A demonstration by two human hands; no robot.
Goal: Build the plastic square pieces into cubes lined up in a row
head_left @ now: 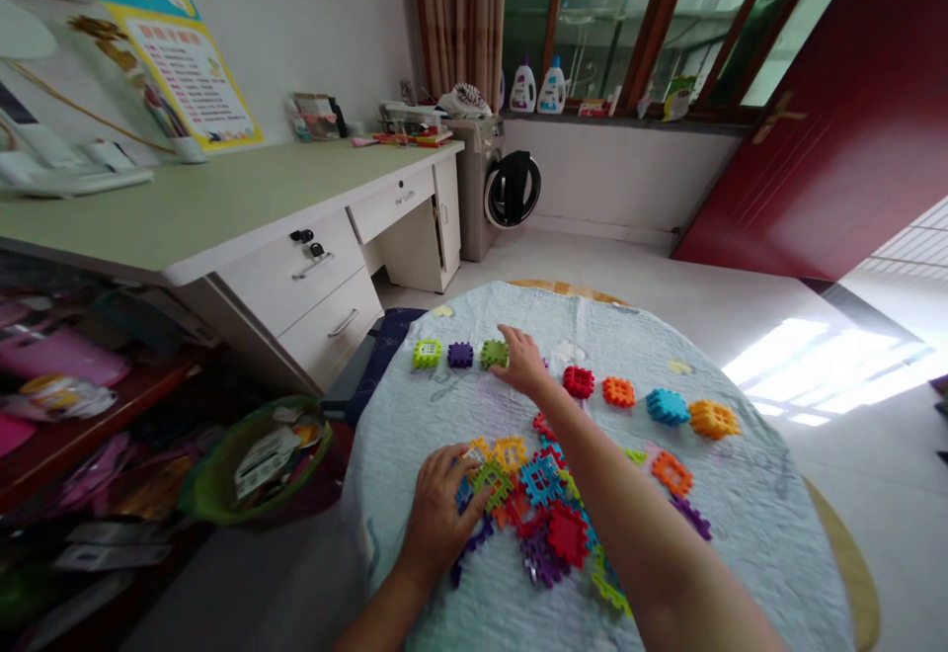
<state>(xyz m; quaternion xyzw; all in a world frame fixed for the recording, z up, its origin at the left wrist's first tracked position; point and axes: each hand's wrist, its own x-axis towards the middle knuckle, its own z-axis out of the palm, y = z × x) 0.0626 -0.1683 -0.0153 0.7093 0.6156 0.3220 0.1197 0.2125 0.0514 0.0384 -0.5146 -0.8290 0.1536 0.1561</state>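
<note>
My right hand [522, 361] reaches over the table, its thumb and finger around the right side of a green square block [493, 354]. This block stands in a row with a lime block [427, 354], a dark purple block [460, 355], a red block [579, 381], an orange block [618, 392], a blue block [668, 406] and a yellow-orange block [714, 419]. My left hand [440, 504] rests with fingers apart at the left of a pile of notched plastic pieces, touching its edge. A green piece [492, 483] and a blue piece [542, 477] lie there. My right forearm hides part of the pile.
A pale blue cloth [400, 445] covers the round table. To the left are a long desk [244, 188], a green bin [214, 479] and a cluttered shelf [140, 385]. A washing machine [481, 178] with its door open stands behind, and a red door [807, 128] at right.
</note>
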